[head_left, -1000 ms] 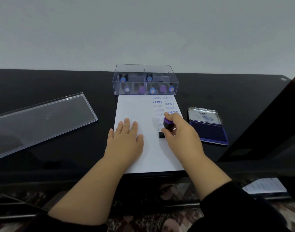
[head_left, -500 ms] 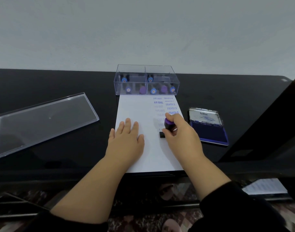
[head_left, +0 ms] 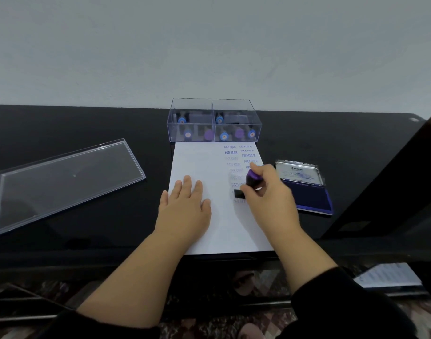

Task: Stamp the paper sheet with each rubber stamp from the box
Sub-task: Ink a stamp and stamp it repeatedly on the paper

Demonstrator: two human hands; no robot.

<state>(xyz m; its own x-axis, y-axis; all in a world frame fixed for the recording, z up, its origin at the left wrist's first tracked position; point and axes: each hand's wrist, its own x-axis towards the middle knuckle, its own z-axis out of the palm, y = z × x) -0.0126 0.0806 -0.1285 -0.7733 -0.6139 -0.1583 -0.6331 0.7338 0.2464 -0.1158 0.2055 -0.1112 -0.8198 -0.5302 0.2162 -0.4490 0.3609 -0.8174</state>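
Two arms in dark sleeves reach out over a black table. The left hand lies flat on the white paper with its fingers straight, and it holds nothing. The right hand has its fingers curled around a purple stamp. The stamp leans a little, and its dark bottom end is down at the paper; it is too blurry to tell if it touches. Blue words run down the right side of the paper in two rows. Some say AIR MAIL and some say FRAGILE, and the lower ones are too faint to read. Just to the right of the paper is an open ink pad, dark blue inside, with its lid standing up. Far to the left lies a clear flat lid. At the far end of the paper, touching its edge, sits a clear box with two parts. Inside it are more stamps with blue and purple tops.
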